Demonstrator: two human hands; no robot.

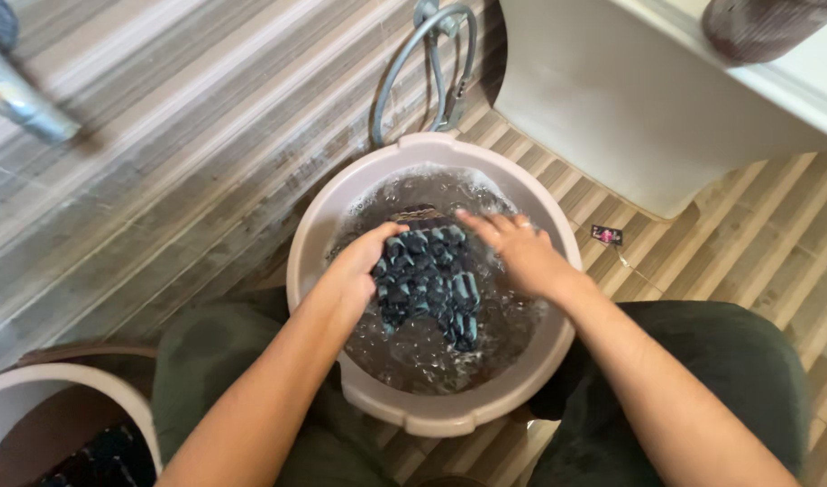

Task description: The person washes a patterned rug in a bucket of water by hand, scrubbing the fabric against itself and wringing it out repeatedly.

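**Both hands in the wash tub, working a wet cloth**

Looking straight down here. The left hand (359, 266) comes in from the near left, forearm angled up toward the middle, fingers curled around the left edge of the cloth (429, 284), so it's clamped on the fabric. The right hand (514, 251) reaches in from the near right, palm down, fingers spread flat and pointing left across the far right corner of the cloth. It presses on top of it, but I can't tell if it actually grips anything or just lies there.

The cloth is a dark blue and teal striped piece, bunched up and soaked, sitting in the middle of the tub (316, 225) between the two hands, half under soapy water with bubbles around the far edge.

The tub is a round beige plastic one, sitting on the floor (756, 234) between the person's knees, which are in dark green trousers. The floor is tiled in tan and brown stripes and looks wet on the left. Beyond the tub a grey hose (404, 68) loops up. Far right is a white fixture (603, 99). Near left corner shows a second tub (35, 383) with dark cloth inside.
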